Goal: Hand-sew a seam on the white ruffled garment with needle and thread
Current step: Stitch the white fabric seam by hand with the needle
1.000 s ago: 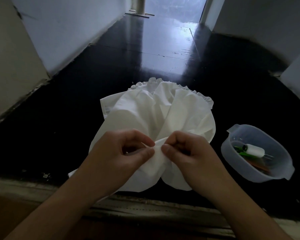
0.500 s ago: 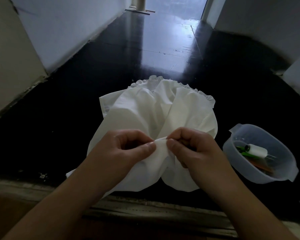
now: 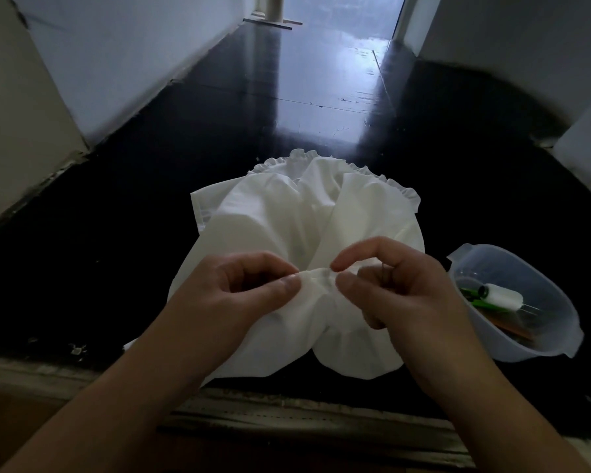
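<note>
Two hands (image 3: 307, 295) — one white garment (image 3: 307, 227)

Beside the white garment (image 3: 307, 240), the left hand (image 3: 229, 302) and right hand (image 3: 403, 295) are bare, without rings, watch or gloves; both forearms are uncovered to the frame's lower edge, no sleeve showing

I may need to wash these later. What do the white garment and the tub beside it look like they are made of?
White garment: thin woven cloth, likely cotton, matte; it creases softly and gathers into a ruffle. Tub: translucent plastic, slightly frosted; its contents show through the wall.
</note>
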Motion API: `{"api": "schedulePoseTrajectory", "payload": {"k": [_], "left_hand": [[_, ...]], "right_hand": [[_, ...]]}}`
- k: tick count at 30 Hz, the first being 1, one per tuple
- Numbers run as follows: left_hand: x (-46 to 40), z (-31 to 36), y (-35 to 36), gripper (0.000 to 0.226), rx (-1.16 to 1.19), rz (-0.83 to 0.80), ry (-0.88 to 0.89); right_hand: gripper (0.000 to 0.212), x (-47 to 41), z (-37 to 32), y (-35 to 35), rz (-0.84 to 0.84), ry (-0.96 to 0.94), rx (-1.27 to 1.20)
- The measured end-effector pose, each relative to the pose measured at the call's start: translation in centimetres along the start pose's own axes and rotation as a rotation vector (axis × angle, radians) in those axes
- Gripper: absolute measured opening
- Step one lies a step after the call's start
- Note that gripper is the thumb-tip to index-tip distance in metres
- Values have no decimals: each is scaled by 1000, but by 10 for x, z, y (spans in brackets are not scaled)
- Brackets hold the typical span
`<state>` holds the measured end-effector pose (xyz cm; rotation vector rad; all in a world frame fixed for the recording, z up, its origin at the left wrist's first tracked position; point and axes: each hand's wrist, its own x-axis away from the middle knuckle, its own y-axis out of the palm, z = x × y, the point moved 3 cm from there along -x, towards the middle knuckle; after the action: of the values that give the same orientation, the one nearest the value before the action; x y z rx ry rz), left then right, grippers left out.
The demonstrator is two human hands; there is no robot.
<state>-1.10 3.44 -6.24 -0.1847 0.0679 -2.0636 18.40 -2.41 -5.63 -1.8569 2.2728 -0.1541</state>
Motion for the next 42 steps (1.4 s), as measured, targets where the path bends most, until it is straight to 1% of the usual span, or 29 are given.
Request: {"api": "schedulePoseTrajectory", "payload": {"k": [3, 6, 10, 11, 14, 16, 23, 31, 42], "left_hand": [[1, 1, 1, 15, 2, -22, 13], [1, 1, 1, 15, -23, -34, 14], [1, 1, -1, 16, -40, -9, 27], [1, 1, -1, 16, -40, -7, 30], [0, 1, -1, 16, -40, -6, 36], [0, 1, -1, 16, -39, -2, 33], [-1, -1, -1, 14, -64, 1, 37], [1, 0, 1, 13, -81, -14, 35], [-1, -2, 1, 14, -83, -34, 50]], "right_hand": [[9, 3, -6, 7, -10, -92, 171], [14, 2, -2, 10, 9, -99, 228], [13, 2, -4, 7, 30, -94, 191], [11, 2, -6, 5, 18, -78, 155], [16, 2, -3, 4, -61, 29, -49], [16, 3, -3, 5, -66, 66, -86], [16, 5, -10, 10, -63, -46, 125], [16, 6, -8, 11, -37, -54, 169], [16, 5, -7, 13, -52, -54, 224]]}}
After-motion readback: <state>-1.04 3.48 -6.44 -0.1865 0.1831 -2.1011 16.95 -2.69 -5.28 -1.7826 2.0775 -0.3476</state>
